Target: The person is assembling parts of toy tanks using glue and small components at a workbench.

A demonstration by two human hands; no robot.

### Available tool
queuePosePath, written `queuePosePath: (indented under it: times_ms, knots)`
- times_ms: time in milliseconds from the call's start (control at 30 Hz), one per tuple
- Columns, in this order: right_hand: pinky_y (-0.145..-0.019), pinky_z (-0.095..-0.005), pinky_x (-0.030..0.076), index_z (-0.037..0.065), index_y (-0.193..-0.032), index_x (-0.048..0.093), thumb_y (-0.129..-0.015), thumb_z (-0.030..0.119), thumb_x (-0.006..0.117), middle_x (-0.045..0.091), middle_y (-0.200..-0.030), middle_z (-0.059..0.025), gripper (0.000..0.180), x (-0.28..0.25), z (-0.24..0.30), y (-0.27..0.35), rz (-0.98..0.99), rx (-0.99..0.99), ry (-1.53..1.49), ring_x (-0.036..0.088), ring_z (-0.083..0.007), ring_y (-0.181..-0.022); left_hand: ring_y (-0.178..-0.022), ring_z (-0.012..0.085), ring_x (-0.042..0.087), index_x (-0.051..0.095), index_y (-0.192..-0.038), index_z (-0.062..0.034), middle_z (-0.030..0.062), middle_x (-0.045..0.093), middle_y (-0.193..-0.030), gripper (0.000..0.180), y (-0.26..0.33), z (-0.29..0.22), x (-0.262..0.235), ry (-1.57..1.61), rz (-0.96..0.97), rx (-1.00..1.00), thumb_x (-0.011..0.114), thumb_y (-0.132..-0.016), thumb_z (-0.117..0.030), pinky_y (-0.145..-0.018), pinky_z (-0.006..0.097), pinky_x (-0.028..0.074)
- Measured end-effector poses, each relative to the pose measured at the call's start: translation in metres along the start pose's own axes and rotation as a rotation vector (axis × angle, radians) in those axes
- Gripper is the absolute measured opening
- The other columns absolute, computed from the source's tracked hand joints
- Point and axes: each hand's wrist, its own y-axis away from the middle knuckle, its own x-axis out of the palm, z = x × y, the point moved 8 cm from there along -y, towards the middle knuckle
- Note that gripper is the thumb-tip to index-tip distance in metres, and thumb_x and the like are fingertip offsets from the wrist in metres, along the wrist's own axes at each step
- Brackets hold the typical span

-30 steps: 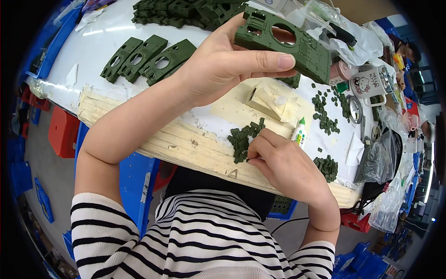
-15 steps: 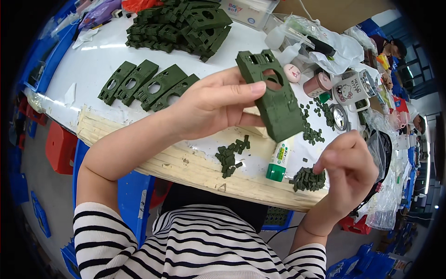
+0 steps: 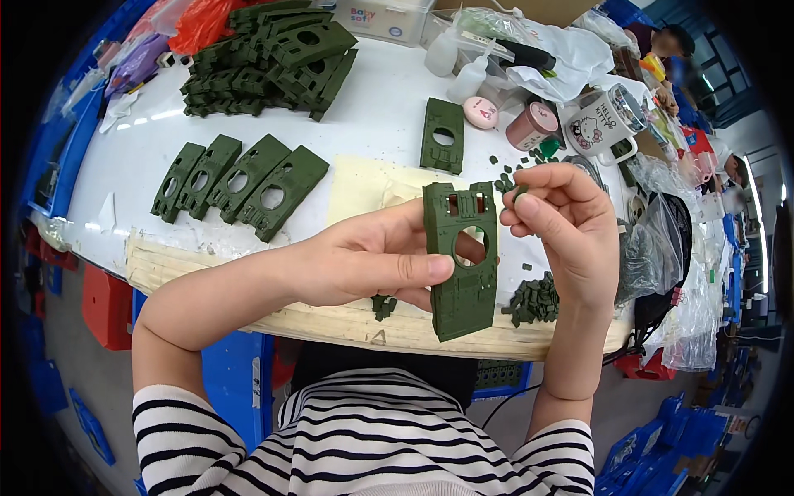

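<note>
My left hand (image 3: 372, 264) grips a dark green plastic toy tank hull (image 3: 465, 302) by its left edge, thumb on top beside the round hole. The hull is tilted up above the table's near edge. Just right of it, my right hand (image 3: 579, 227) pinches a tiny green plastic piece (image 3: 519, 193) between thumb and fingertips. Below that hand lies a heap of small green pieces (image 3: 534, 301). A few more small pieces (image 3: 383, 307) show under my left hand, and others (image 3: 504, 180) lie scattered beyond my right fingers.
Several matching hulls (image 3: 285, 178) stand in a row at left; one more hull (image 3: 442, 116) lies ahead. A large hull pile (image 3: 273, 62) is at the back. A white mug (image 3: 591, 132), pink jar (image 3: 532, 128) and squeeze bottles (image 3: 471, 78) stand right. Another person sits far right.
My right hand has risen from the heap toward the hull, a small piece in its fingertips. My left hand has lowered the hull nearer to me. The glue stick is hidden now.
</note>
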Motion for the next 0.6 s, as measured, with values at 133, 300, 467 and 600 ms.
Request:
queuePosePath:
  times_ms: [133, 300, 467, 600]
  knots:
    - [-0.068, -0.0220, 0.055, -0.006, -0.103, 0.065, -0.084, 0.000, 0.066, 0.069, -0.086, -0.0114, 0.019, -0.001, 0.000, 0.000, -0.009, -0.009, 0.014, 0.068, -0.0140, -0.076, -0.129, 0.0290, 0.044, 0.019, -0.147, -0.0073, 0.0178, 0.041, -0.138, 0.065, 0.000, 0.001, 0.000, -0.005, 0.000, 0.001, 0.052, -0.095, -0.026, -0.097, 0.043, 0.046]
    - [-0.067, -0.0207, 0.054, -0.006, -0.102, 0.065, -0.084, 0.001, 0.067, 0.069, -0.085, -0.0113, 0.019, -0.003, -0.002, 0.001, -0.018, 0.004, 0.026, 0.067, -0.0130, -0.074, -0.128, 0.0288, 0.044, 0.021, -0.147, -0.0076, 0.0177, 0.042, -0.137, 0.063, 0.000, 0.002, -0.001, -0.039, -0.021, -0.008, 0.052, -0.095, -0.025, -0.096, 0.042, 0.047]
    - [-0.067, -0.0210, 0.054, -0.006, -0.099, 0.065, -0.084, 0.000, 0.067, 0.069, -0.084, -0.0109, 0.016, 0.002, 0.004, 0.004, -0.008, -0.042, 0.065, 0.067, -0.0129, -0.074, -0.129, 0.0271, 0.043, 0.021, -0.147, -0.0077, 0.0163, 0.041, -0.138, 0.062, 0.000, 0.002, 0.000, -0.071, -0.007, 0.026, 0.052, -0.096, -0.024, -0.095, 0.040, 0.048]
    - [-0.070, -0.0218, 0.053, -0.008, -0.096, 0.063, -0.085, -0.003, 0.064, 0.067, -0.087, -0.0101, 0.012, 0.009, 0.018, 0.012, -0.060, -0.244, 0.254, 0.066, -0.0128, -0.078, -0.129, 0.0261, 0.042, 0.020, -0.147, -0.0078, 0.0149, 0.040, -0.139, 0.062, 0.000, 0.004, 0.001, -0.088, -0.016, 0.012, 0.051, -0.096, -0.022, -0.095, 0.038, 0.048]
